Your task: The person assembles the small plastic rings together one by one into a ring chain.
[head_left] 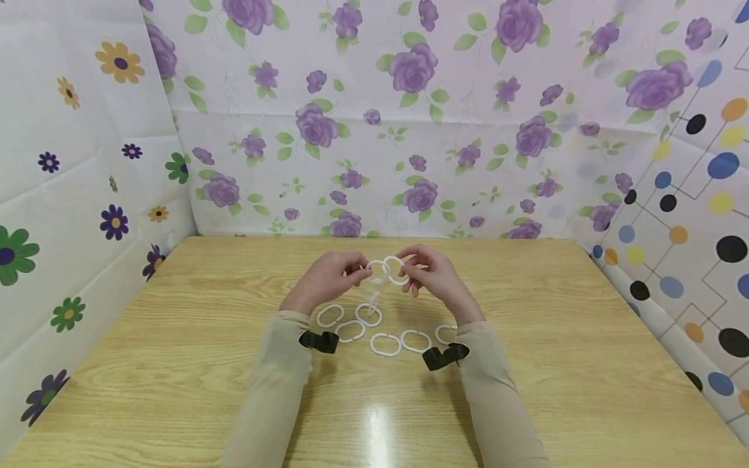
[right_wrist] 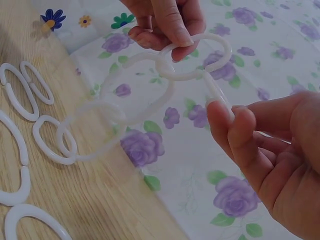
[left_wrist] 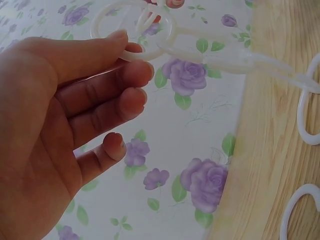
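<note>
Between thumb and fingertips, my left hand [head_left: 330, 281] pinches a white plastic chain link [right_wrist: 229, 52]. My right hand [head_left: 435, 276] holds another white link [right_wrist: 216, 89] by its side, and in the head view this one overlaps the left hand's link. From the left hand's link a short chain [right_wrist: 167, 95] of joined white links hangs down, blurred in the right wrist view. Its lowest link [right_wrist: 37, 135] lies on the table. Both hands are raised above the tabletop, close together.
Several loose white links with gaps in their sides lie on the wooden table [head_left: 175, 364], among them one link [head_left: 386, 355] in front and another [head_left: 350, 342] to its left. Flower-patterned sheets [head_left: 363, 162] hang behind and at the left, a dotted sheet [head_left: 696, 221] at the right.
</note>
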Demonstrator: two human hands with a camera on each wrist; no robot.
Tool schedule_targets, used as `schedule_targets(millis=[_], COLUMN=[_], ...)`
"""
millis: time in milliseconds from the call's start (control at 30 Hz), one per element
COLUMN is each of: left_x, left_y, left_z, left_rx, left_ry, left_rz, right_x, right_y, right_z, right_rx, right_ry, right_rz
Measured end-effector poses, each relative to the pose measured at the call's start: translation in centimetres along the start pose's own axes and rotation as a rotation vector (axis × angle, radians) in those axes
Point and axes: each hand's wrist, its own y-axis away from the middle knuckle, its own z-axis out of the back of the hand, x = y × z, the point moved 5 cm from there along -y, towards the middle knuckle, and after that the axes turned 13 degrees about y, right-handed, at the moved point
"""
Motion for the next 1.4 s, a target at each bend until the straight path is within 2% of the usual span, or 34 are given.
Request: schedule_targets(millis=[400, 633, 833, 1000, 1400], left_x=[-0.2, -0.2, 0.1, 0.2, 0.3], left_y=[-0.3, -0.7, -0.7, -0.7, -0.9], left_z=[-0.9, -1.0, -1.3, -1.6, -2.2], left_rx=[0.031, 0.034, 0.067, 0.101, 0.164], left_ry=[-0.023, -0.042, -0.047, -0.04, -0.017], left_rz=[-0.009, -0.027, 0.008, 0.024, 0.044], right_x=[-0.3, -0.3, 0.2, 1.2, 2.4], right_y=[0.1, -0.2, 0.1, 0.4, 1.2], right_z=[-0.1, -0.1, 0.5, 1.3, 2.2], right_rx=[0.058, 0.092, 0.055, 0.011, -0.02], right_ry=[0.013, 0.015, 0.039, 0.008, 0.041], right_rz=[-0.025, 0.012, -0.004, -0.015, -0.021])
